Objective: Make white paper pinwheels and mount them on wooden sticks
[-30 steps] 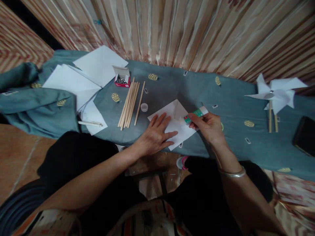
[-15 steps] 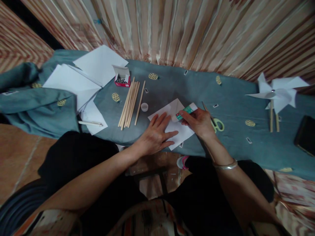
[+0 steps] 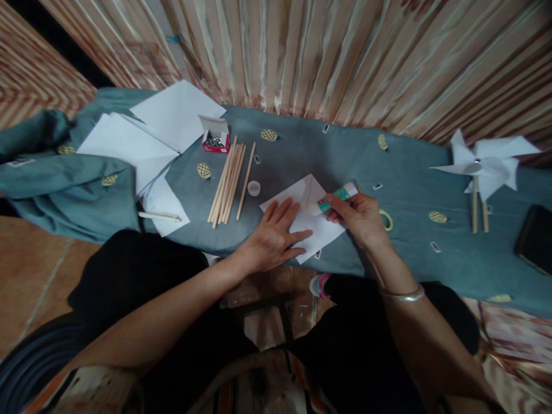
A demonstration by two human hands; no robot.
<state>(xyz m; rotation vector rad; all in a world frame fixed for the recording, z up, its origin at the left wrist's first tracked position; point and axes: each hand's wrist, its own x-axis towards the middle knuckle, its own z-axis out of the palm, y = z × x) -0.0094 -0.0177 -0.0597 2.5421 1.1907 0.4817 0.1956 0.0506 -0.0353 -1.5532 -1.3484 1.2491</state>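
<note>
A square of white paper with crease lines lies near the front edge of the cloth-covered table. My left hand rests flat on its left part, fingers spread. In my right hand is a green and white glue stick, tilted, its tip over the right part of the paper; I cannot tell if it touches. The white glue cap stands left of the paper. Scissors with light green handles lie beyond my right hand, partly hidden by it.
Several wooden sticks and a red box of metal pins lie left of the paper. Further left are white sheets and a pen. A paper pinwheel and a black object are at the right.
My right hand has moved to the right with the glue stick, now covering more of the scissors. My left hand has stayed in place on the paper.
</note>
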